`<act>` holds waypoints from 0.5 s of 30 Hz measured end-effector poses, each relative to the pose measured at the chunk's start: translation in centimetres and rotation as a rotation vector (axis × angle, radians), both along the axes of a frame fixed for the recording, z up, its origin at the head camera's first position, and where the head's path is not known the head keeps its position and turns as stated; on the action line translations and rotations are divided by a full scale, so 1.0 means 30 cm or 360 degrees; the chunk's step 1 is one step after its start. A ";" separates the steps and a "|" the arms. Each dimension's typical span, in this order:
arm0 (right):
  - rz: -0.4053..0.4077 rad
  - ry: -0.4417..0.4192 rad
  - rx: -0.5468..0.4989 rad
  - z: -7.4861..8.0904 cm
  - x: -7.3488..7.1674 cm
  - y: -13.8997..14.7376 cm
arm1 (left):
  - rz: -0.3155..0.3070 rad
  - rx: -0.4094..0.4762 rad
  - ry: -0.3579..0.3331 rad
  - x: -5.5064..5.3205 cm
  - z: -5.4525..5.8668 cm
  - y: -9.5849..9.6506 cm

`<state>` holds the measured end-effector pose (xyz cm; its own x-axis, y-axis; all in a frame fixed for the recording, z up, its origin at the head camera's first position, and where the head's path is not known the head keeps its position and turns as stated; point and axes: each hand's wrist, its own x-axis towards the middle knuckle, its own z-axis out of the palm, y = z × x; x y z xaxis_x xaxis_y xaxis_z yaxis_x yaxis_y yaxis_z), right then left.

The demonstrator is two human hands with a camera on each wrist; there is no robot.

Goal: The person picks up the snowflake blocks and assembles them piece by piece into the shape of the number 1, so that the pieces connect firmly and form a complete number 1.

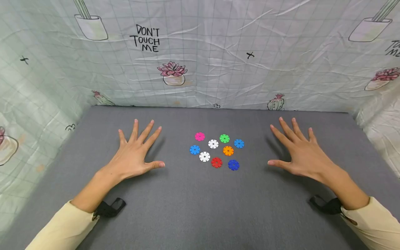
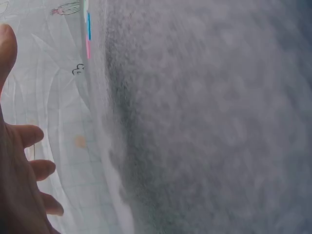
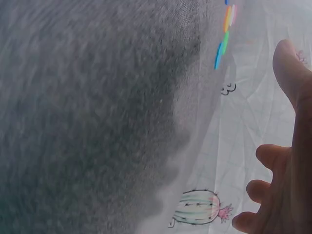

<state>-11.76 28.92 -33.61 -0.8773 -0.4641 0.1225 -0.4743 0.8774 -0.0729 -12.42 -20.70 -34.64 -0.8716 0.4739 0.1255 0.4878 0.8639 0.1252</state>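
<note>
Several flat notched plastic discs lie in a loose cluster mid-table in the head view. Among them are a pink disc [image 1: 200, 136], a green disc [image 1: 224, 138], an orange disc [image 1: 228, 150], a red disc [image 1: 216, 162], a dark blue disc [image 1: 233, 165], two white ones and two lighter blue ones. To their left, the left hand [image 1: 132, 152] is held with fingers spread, holding nothing. On the other side the right hand [image 1: 301, 152] is spread likewise, apart from the discs. Both wrist views show the discs edge-on, such as a green disc [image 3: 225, 43].
A grey tabletop [image 1: 200, 208] lies under the hands, which cast shadows on it. Behind it and along the sides hangs a pale printed sheet [image 1: 212, 41] with plant drawings and lettering. Each wrist wears a black strap [image 1: 110, 207] near a cream sleeve [image 1: 64, 227].
</note>
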 end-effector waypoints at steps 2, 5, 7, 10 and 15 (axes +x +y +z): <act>0.0004 -0.0010 -0.0015 -0.001 0.002 -0.008 | -0.0003 0.0022 -0.0003 0.004 0.000 0.007; 0.0014 -0.0030 -0.0041 0.000 0.008 -0.022 | -0.0029 0.0073 -0.0005 0.013 0.001 0.024; 0.0023 -0.0049 -0.0071 0.001 0.013 -0.034 | -0.0051 0.0132 0.0009 0.020 -0.002 0.041; 0.0055 -0.0052 -0.0122 0.004 0.025 -0.055 | -0.0073 0.0270 0.0048 0.036 -0.005 0.078; 0.0114 -0.0043 -0.0238 0.003 0.047 -0.101 | -0.0119 0.0555 0.0081 0.068 -0.017 0.168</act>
<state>-10.33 25.89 -33.53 -0.8465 -0.5041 0.1714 -0.5314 0.8197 -0.2137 -10.37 -15.67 -35.15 -0.8245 0.4573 0.3334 0.5614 0.7350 0.3801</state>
